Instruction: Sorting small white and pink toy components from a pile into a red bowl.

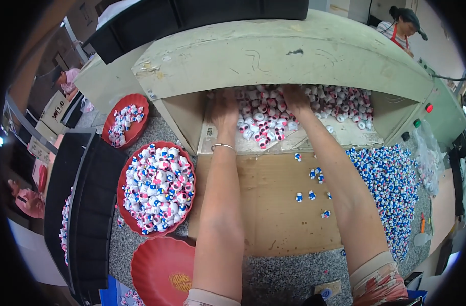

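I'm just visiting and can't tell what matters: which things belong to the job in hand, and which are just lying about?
Seemingly part of the job:
pale green box, left hand and right hand inside
white-and-pink pieces in it
blue-and-white pile
heaped red bowl

Probably just lying about:
clear plastic bag
small orange item

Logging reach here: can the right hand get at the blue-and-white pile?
Probably yes: the right hand would have to leave the box, but the pile lies mostly uncovered beside its forearm.
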`<state>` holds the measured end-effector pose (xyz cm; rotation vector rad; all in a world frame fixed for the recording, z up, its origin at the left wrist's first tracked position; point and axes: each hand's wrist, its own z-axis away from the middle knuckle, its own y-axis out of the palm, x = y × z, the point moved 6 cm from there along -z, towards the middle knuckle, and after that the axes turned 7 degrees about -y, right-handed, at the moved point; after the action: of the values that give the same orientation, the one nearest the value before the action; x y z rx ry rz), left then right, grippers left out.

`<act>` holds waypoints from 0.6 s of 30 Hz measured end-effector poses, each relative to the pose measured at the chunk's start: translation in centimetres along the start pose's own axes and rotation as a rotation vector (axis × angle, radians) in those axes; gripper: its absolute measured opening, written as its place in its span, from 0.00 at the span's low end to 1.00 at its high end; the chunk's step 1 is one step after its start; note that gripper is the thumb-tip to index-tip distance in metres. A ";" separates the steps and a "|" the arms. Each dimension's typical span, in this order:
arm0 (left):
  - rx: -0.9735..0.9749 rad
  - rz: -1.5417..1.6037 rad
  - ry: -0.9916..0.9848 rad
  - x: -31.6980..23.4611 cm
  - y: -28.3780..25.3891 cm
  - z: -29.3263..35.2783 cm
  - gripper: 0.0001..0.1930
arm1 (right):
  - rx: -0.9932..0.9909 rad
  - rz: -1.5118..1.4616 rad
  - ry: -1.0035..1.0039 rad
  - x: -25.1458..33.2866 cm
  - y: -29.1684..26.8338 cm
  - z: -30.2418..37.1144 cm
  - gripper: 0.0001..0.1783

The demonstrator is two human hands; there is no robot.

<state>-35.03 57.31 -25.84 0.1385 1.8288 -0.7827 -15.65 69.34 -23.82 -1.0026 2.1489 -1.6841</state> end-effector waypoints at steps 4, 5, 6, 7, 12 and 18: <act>0.056 0.027 0.022 0.9 1.0 -0.8 0.33 | -0.076 -0.119 -0.142 3.2 2.2 -0.8 0.24; 0.165 0.056 -0.048 0.0 0.5 0.1 0.35 | -0.039 -0.205 -0.100 3.6 2.3 -0.6 0.24; 0.247 0.079 -0.119 0.0 -1.1 0.7 0.38 | -0.005 -0.305 -0.078 5.0 2.5 -0.2 0.24; 0.262 0.284 -0.051 1.3 -1.1 0.2 0.41 | 0.200 -0.172 -0.097 5.7 3.6 -0.6 0.24; 0.307 0.321 -0.047 -0.4 -1.9 4.5 0.38 | 0.051 -0.532 -0.038 6.0 -0.1 3.5 0.33; 0.329 0.356 0.036 -2.6 -5.0 12.2 0.35 | 0.093 -0.761 0.067 5.1 -0.2 9.7 0.33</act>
<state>-26.53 47.20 -23.75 0.6747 1.6334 -0.8215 -13.91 58.69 -25.56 -1.9196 1.8007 -2.1060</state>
